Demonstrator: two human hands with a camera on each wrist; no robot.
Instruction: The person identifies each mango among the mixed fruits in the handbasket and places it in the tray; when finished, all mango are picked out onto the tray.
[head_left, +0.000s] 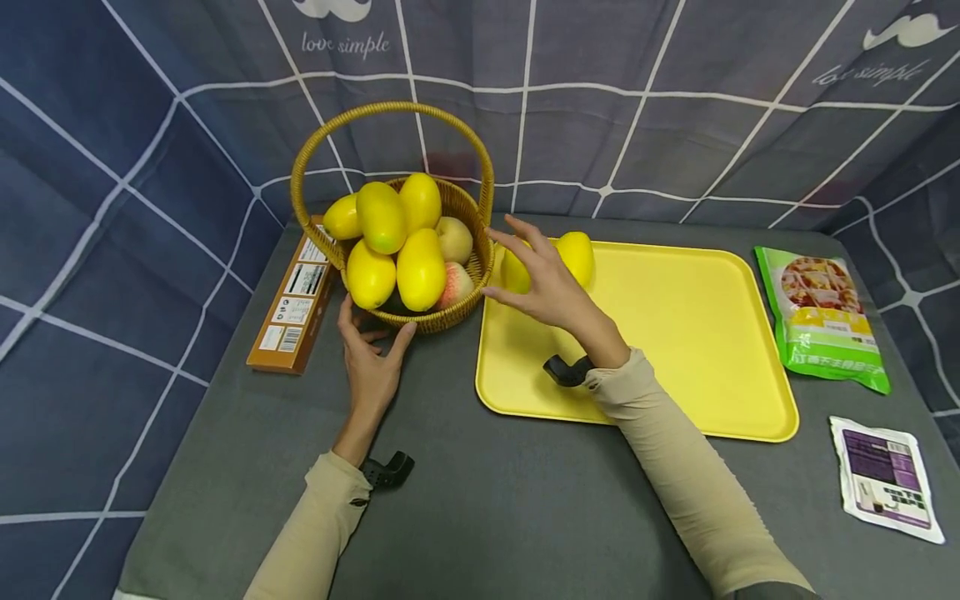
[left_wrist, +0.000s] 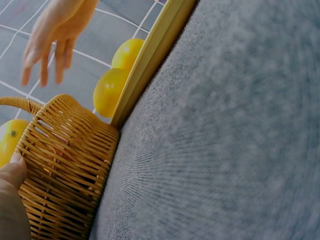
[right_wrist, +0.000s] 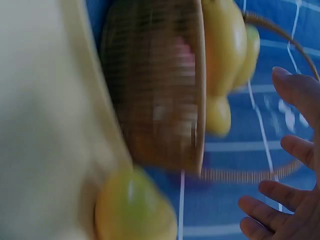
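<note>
My left hand [head_left: 371,367] is set against the lower-left side of the wicker basket [head_left: 450,317], thumb touching its rim; whether the hidden fingers grip it, I cannot tell. My right hand [head_left: 551,287] is spread wide and holds nothing. It is positioned near the basket's right side, above the left part of the yellow tray [head_left: 690,333]; the right wrist view shows its fingers apart from the wicker.

The basket stands upright at upper centre-left of the head frame, handle [head_left: 392,107] raised. Its contents: five yellow fruits [head_left: 382,218] piled at left and centre, one pale fruit [head_left: 453,240] at right, and one pink-flecked fruit [head_left: 454,285] below that. Two loose yellow fruits [head_left: 576,258] lie at the tray's upper-left corner, one partly behind my right hand.

A brown box [head_left: 288,317] lies left of the basket. At the right of the frame lie a green bag [head_left: 823,317] and, beneath it, a white-and-purple packet [head_left: 887,479]. A checked curtain [head_left: 570,133] spans the top.
</note>
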